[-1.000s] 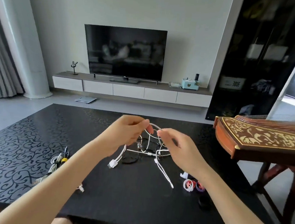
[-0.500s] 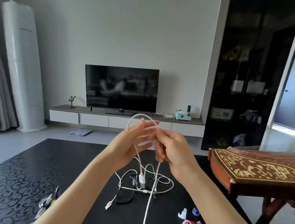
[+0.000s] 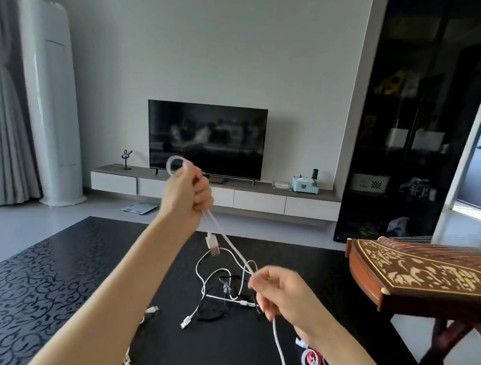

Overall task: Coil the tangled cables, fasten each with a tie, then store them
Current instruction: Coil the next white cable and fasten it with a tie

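On table point(image 3: 53, 282): cable tangle point(image 3: 219, 296), ties point(image 3: 310, 360) right

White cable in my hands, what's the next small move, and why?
Probably bring the right hand up to the left hand and lay another loop beside the small loop it grips. The white cable runs straight between both hands, and its tail hangs slack below the right hand, so there's length left to coil.
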